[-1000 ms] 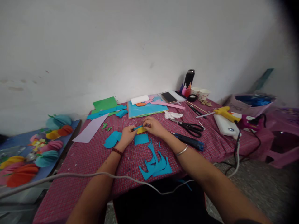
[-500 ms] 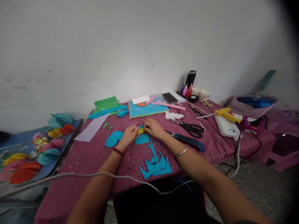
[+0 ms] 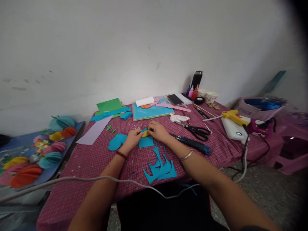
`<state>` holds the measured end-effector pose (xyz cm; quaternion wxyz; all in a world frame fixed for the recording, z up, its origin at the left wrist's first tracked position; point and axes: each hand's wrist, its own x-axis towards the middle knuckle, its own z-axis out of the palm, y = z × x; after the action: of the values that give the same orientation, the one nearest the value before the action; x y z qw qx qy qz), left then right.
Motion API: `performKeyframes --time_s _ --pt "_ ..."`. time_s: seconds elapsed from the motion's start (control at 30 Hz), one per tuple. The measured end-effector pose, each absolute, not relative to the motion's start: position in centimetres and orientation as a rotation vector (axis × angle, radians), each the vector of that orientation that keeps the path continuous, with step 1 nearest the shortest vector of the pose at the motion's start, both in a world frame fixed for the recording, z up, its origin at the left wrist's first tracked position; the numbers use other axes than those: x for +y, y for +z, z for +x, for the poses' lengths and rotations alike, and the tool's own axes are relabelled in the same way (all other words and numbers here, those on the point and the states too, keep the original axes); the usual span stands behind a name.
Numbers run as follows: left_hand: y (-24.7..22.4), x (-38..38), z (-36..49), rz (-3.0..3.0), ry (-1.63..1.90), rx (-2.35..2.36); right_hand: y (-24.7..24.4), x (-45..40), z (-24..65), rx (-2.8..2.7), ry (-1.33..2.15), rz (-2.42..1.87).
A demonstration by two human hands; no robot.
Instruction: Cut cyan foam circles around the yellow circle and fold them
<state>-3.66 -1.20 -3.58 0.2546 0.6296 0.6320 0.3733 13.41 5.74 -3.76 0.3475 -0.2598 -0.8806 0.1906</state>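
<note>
At the middle of the table, my left hand (image 3: 133, 138) and my right hand (image 3: 157, 131) meet over a small blue paper piece (image 3: 143, 130) with a yellow piece (image 3: 145, 133) against it. Both hands have their fingers closed on the blue paper's edges; the fingertips partly cover it. Just below lies a blue paper rectangle (image 3: 146, 142). Rounded blue cutouts (image 3: 117, 141) rest left of my left hand. Curved blue scraps (image 3: 161, 170) lie nearer the table's front edge.
Black scissors (image 3: 198, 131) and a dark blue tool (image 3: 192, 144) lie beside my right forearm. Further right are a yellow glue gun (image 3: 234, 117) and a white box (image 3: 232, 130). A white cable (image 3: 108, 178) crosses over my left forearm. Paper pumpkins (image 3: 26, 176) sit at left.
My hands have shifted very slightly on the blue paper, and the yellow piece looks a little more covered and tilted. The rest of the table looks the same.
</note>
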Motion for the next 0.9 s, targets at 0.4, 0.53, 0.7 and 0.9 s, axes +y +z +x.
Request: performKeyframes --time_s 0.4,0.53,0.7,0.9 --pt "-2.9 -1.5 -4.5 1.506 1.16 1.652 -4.0 7.0 13.3 -1.848 0.953 -0.71" --pt "-2.8 -1.7 -4.8 1.477 1.161 1.634 -4.0 7.6 13.7 -1.854 0.966 -0.706" --pt "-3.6 -1.1 -4.6 1.615 1.194 1.654 -3.8 7.5 14.0 -1.883 0.948 -0.711" --pt "-4.6 -0.5 -4.5 1.756 1.152 1.659 -3.6 7.2 14.5 -1.997 0.969 -0.66"
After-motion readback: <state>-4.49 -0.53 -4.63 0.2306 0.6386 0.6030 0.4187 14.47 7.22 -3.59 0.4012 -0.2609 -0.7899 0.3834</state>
